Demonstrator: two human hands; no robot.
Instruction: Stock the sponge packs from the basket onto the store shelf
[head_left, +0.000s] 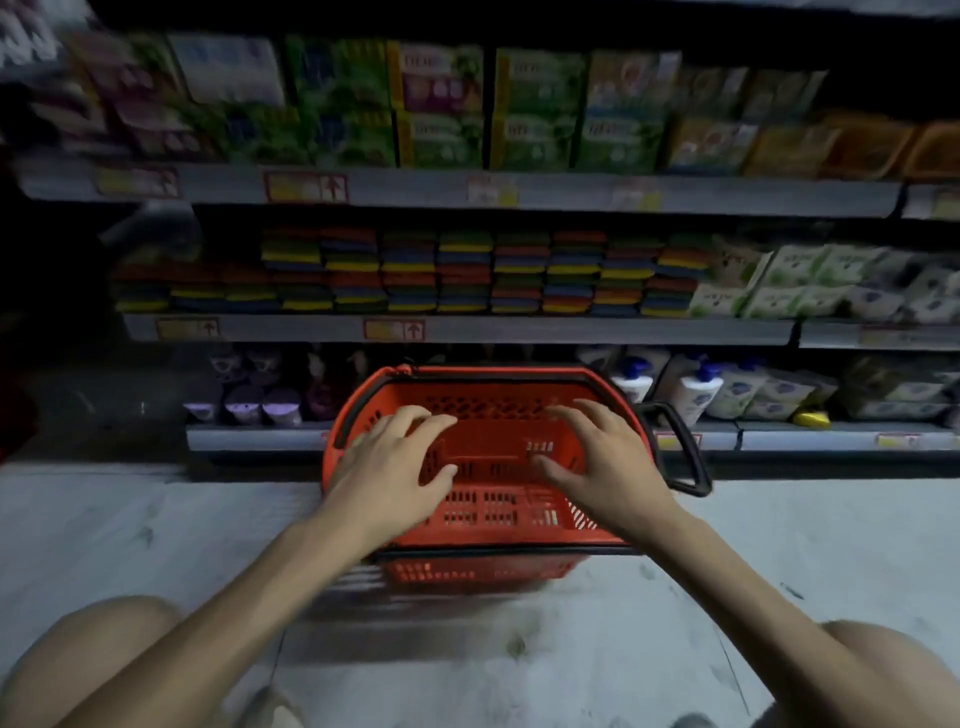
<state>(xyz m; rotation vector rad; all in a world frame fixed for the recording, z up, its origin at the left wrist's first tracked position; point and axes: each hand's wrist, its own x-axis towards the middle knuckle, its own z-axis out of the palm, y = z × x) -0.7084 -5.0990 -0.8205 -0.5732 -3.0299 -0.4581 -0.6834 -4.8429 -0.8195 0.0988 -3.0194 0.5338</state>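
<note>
Low down, a grey metal store shelf (519, 330) is facing a red slotted plastic basket (467, 372), with both hands spreading above it.
Flat sponge packs (462, 270) in red, green, blue and yellow layers are sitting stacked along the middle tier, fronts lining up just behind its lip; the leftmost stacks are standing lower, leaving room above. The pale scuffed floor (130, 545) is lying open on both sides of the basket. The left hand (389, 467) and the right hand (608, 462) are hovering over its mouth, fingers spread and lightly bent, gripping nothing. A black looped handle (685, 447) is lying folded outward at the right rim.
</note>
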